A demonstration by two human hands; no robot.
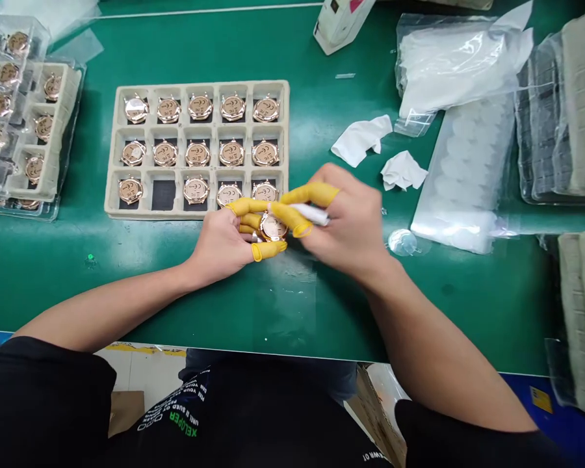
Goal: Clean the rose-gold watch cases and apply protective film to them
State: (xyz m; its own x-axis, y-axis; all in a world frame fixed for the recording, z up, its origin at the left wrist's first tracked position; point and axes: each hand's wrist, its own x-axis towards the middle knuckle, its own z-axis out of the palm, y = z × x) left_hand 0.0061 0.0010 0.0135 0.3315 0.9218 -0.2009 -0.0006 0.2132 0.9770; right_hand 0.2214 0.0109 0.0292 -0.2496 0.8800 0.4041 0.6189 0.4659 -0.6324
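Observation:
Yellow finger cots cover several fingertips of both hands. My left hand [227, 240] grips a rose-gold watch case [273, 227] by its edges, its back with printed marks facing up. Over its upper right edge, my right hand [348, 218] pinches a slim white object [312, 213]; the fingers hide its tip, and its kind is unclear. Just beyond my hands lies a beige compartment tray [108, 188] of similar watch cases, backs up on dark pads. One front-row compartment, second from left, shows only its dark pad [164, 195].
Clear plastic trays and a beige tray with more watch cases [43, 127] are stacked at left. Crumpled white wipes [363, 140], a plastic bag of white sheets [448, 65] and a translucent sleeve [463, 175] lie at right. Stacked beige trays [582, 312] line the right edge.

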